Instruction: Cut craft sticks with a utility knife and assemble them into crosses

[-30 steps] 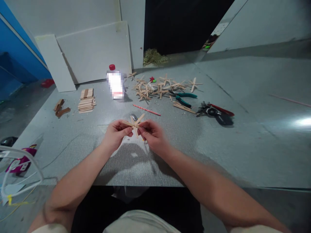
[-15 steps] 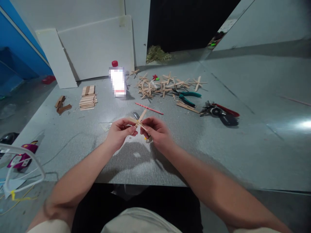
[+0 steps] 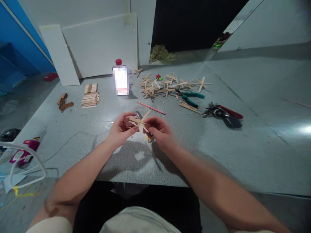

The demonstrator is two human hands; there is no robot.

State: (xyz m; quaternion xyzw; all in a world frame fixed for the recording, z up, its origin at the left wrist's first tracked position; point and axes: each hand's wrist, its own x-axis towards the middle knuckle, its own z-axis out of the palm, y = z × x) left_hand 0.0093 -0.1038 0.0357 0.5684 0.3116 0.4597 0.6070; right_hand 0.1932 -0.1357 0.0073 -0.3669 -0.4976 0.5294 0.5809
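On the desk [image 3: 170, 168], wooden sticks [image 3: 90, 100] lie stacked at left, beside a red-capped bottle [image 3: 118, 61], its contents blurred out. The left hand [image 3: 120, 131] curls loosely at the stick star [image 3: 141, 122]; whether its grip pinches a stick, I cannot tell. The right hand [image 3: 161, 131] has thumb and finger closed on the star, raised above the desk. Beyond lie finished-looking stars [image 3: 167, 89], then green-handled pliers [image 3: 193, 94].

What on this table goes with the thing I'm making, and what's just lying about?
Likely part of the job:
- wooden star in your right hand
- stacked sticks
- other stars
- perhaps the pliers beside them

Probably just lying about:
- red-capped bottle
- dry grass
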